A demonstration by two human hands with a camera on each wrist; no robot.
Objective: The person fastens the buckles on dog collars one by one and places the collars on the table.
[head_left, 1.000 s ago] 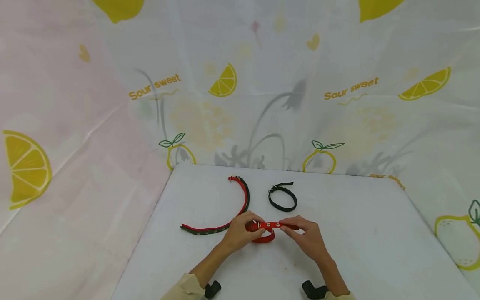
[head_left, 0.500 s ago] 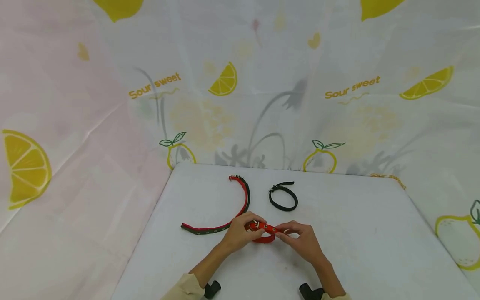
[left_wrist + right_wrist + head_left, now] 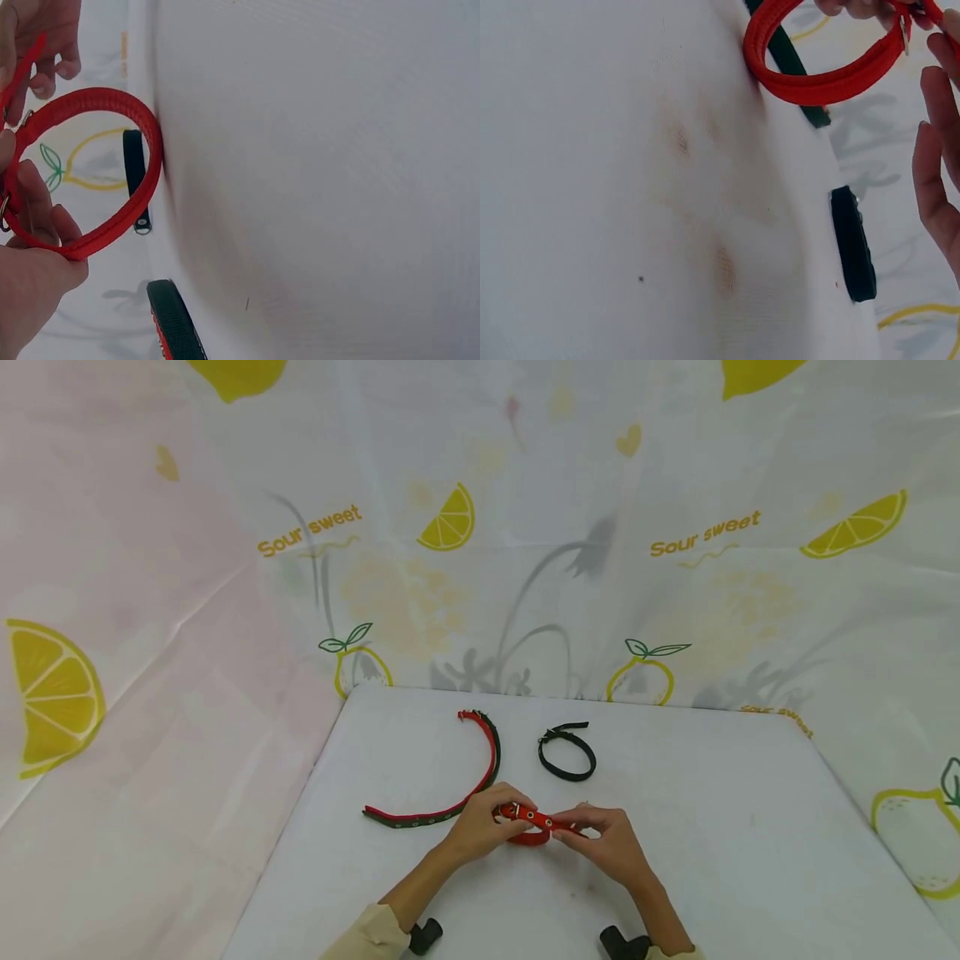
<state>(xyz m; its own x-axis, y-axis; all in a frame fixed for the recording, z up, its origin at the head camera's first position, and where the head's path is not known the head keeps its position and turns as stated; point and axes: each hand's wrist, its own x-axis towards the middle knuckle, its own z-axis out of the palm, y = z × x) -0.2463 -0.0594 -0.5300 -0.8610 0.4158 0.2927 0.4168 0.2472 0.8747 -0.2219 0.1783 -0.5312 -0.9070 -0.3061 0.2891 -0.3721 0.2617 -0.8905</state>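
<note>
A red collar [image 3: 534, 817] with metal eyelets and a buckle is closed into a loop, its lower curve near the tabletop. My left hand [image 3: 483, 825] grips it at the buckle end, thumb in front and fingers behind. The strap's free end is pinched between the thumb and fingers of my right hand [image 3: 606, 841]. From the left wrist the loop [image 3: 146, 150] shows whole, with a metal ring by the left fingers. The right wrist view has the loop [image 3: 802, 91] at the top, where the right hand [image 3: 939, 161] is partly cut off.
Behind my left hand lies an opened dark green collar with red lining [image 3: 431, 819], bent in a long curve. A black collar [image 3: 567, 758] fastened in a loop lies farther back. All rest on a white table [image 3: 712, 827] before a lemon-print cloth [image 3: 540, 527].
My right hand has moved left and slightly down, closer to the left hand. The strap between them, level before, now slants down to the right. My left hand has hardly moved.
</note>
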